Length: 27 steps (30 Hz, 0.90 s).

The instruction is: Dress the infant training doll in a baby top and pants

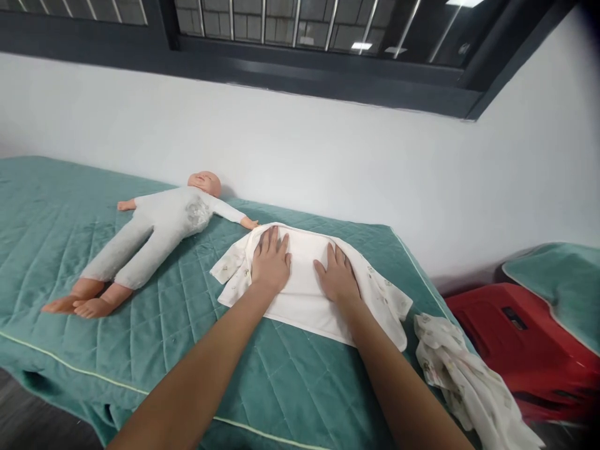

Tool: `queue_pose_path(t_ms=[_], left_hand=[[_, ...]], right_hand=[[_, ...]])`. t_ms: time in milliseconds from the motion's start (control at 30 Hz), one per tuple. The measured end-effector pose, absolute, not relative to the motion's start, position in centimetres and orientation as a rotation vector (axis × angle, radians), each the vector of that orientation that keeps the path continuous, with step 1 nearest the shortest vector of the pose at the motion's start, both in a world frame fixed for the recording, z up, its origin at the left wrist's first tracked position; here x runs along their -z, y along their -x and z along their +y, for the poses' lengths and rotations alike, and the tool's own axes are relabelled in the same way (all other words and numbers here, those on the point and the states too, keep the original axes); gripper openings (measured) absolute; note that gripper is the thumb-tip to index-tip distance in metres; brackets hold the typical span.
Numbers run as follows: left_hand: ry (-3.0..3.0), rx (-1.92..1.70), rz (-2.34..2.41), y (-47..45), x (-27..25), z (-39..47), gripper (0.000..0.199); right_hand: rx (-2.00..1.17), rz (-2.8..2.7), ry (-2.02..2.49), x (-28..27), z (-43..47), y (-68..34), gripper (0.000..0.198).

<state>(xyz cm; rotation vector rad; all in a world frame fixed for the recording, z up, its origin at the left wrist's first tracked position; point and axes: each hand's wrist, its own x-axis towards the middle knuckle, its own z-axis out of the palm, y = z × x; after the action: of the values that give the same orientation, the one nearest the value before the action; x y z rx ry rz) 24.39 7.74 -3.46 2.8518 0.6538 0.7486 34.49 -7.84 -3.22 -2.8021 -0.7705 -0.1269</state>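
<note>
A small white baby shirt point(302, 275) with a printed pattern on its sleeves lies spread on the green quilted cover, its front opened out to show the plain inside. My left hand point(272, 262) rests flat on the left part of the shirt, fingers spread and pointing away from me. On the right part of the same shirt lies my right hand point(338, 275), also flat with its fingers apart. Neither hand grips anything. A baby doll point(162, 225) with a white cloth body lies on its back to the left, one hand close to the shirt's collar.
The green quilted cover point(276, 375) lies over a bed or table against a white wall. A crumpled white patterned cloth point(464, 369) hangs at the right edge. Beyond that edge stands a red plastic chair point(497, 337) with a green cloth point(562, 287) on it.
</note>
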Motion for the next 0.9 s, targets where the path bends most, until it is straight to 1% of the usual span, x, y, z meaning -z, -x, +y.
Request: queue_pose_path(t_ms=[233, 633, 767, 900], left_hand=[[-2.877, -0.753, 0.669, -24.4, 3.42, 7.73, 0.057], [-2.912, -0.653, 0.664, -24.54, 3.62, 7.96, 0.054], [-2.923, -0.629, 0.549, -24.41, 3.35, 7.84, 0.047], [-2.917, -0.52, 0.394, -24.74, 2.83, 7.38, 0.043]], right_hand=[[0.108, -0.765, 2.799, 3.01, -7.79, -34.43, 0.074], [0.158, -0.828, 2.759, 3.39, -7.92, -34.5, 0.069], [0.126, -0.814, 2.781, 3.19, -7.74, -34.38, 0.067], [0.107, -0.831, 2.805, 3.0, -7.64, -34.35, 0.066]])
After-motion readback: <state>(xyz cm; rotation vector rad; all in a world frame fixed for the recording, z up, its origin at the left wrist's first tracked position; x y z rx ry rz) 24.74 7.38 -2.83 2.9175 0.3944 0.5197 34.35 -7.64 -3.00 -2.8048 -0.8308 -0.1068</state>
